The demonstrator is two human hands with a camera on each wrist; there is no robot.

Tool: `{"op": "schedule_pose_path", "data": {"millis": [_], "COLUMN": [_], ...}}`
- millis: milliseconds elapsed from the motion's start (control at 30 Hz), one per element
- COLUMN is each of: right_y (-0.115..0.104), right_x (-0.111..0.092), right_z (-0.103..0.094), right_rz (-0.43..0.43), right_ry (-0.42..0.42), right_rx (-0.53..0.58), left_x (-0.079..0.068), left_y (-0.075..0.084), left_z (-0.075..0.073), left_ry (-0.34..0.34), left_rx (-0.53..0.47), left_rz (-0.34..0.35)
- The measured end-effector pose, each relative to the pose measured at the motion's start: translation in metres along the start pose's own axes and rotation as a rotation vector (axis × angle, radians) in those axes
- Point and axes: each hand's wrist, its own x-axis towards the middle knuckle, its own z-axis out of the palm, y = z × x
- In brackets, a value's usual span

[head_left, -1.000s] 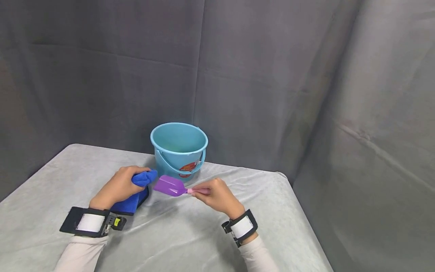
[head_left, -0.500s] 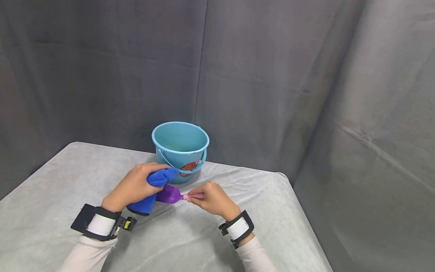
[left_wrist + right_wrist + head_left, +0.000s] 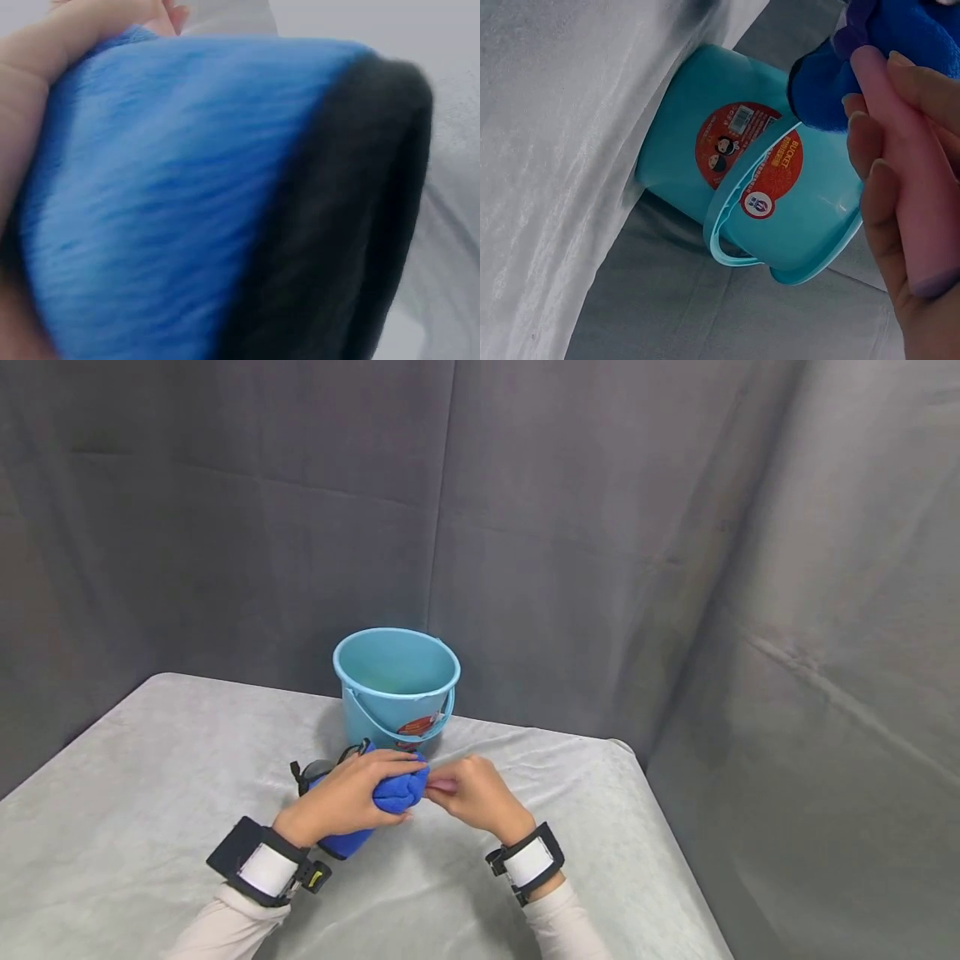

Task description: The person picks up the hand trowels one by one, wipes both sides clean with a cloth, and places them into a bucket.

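My right hand (image 3: 480, 797) pinches the pink handle (image 3: 907, 165) of a small shovel, seen large in the right wrist view. In my left hand (image 3: 341, 797) is a bunched blue cloth (image 3: 401, 789) with black edging, gripped between thumb and fingers. The cloth is wrapped over the shovel's purple blade and hides most of it. A little purple (image 3: 855, 30) shows where blade meets handle. The cloth's folded side and black border fill the left wrist view. Both hands meet close in front of the bucket, above the table.
A light blue bucket (image 3: 356, 722) with a red label and lowered handle stands upright near the table's back edge, just behind the hands. A pale cloth covers the table (image 3: 585, 843). Grey curtains (image 3: 562, 568) hang behind and to the right.
My left hand has moved right with the cloth, first over the purple blade, now up to the handle, covering the blade. My right hand stays nearly in place, holding the shovel.
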Motion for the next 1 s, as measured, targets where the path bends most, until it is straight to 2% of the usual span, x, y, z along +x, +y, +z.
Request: {"op": "schedule_pose_path", "data": {"millis": [333,567,833,1000], "right_y": [0.001,0.0,-0.001,0.0], "right_x": [0.0,0.0,0.0,-0.001], "right_z": [0.0,0.002,0.003,0.002], "right_rz": [0.003,-0.002,0.025,0.018], "right_ry": [-0.005,0.002,-0.014,-0.011], "right_rx": [0.013,0.001,0.001,-0.004], "left_x": [0.001,0.001,-0.002,-0.004], "left_y": [-0.005,-0.01,-0.018,-0.026], "left_z": [0.001,0.0,0.0,-0.004], "left_ry": [-0.011,-0.005,0.02,0.028], "left_rx": [0.001,0.01,0.022,-0.006], "left_rz": [0.022,-0.021,-0.039,-0.098]}}
